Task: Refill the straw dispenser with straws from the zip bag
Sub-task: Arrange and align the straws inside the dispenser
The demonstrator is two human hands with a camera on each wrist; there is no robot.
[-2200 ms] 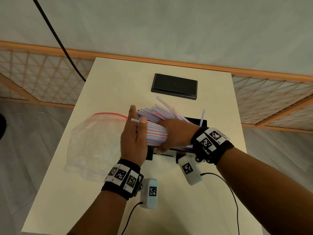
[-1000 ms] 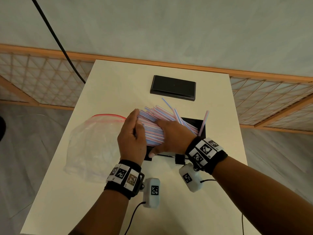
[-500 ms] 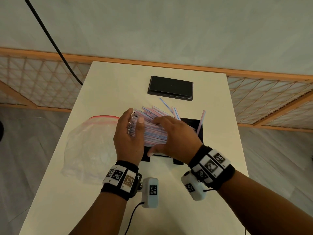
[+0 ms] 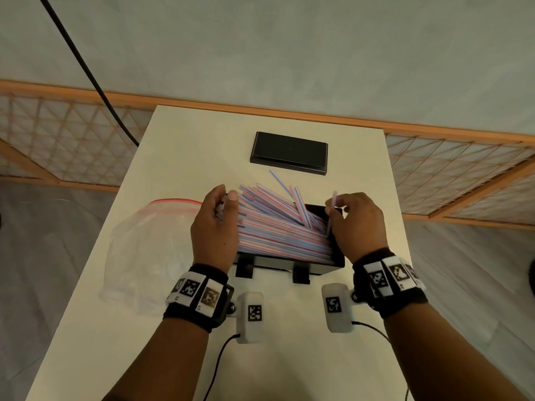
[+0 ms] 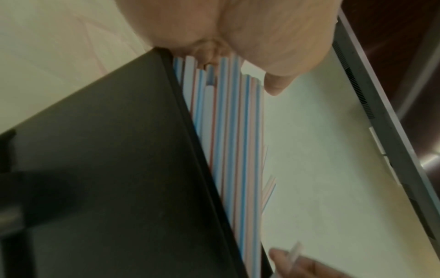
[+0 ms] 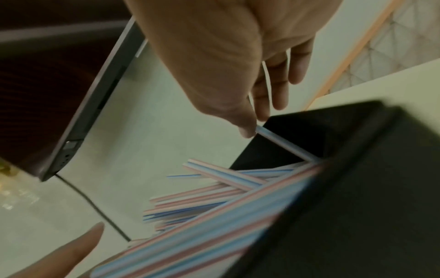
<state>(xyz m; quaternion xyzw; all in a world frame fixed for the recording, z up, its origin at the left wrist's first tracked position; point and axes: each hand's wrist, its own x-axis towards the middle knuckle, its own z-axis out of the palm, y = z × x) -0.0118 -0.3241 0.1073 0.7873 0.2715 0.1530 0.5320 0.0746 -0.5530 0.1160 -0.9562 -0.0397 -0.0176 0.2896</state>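
Right hand (image 4: pixel 357 224) pinching stray straw (image 4: pixel 331 212): lay parallel atop bundle (image 4: pixel 278 233) inside dispenser (image 4: pixel 318 266). Left hand (image 4: pixel 214 227), fingers apparently straight, bracing straw ends square.

right hand (image 4: pixel 359 224) off straw bundle (image 4: pixel 278 230); now pinching single straw (image 4: pixel 332 211)

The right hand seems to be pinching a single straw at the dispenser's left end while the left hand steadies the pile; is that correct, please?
Not quite: the right hand pinches the single straw at the dispenser's right end, as the head view shows. The left hand does steady the pile.
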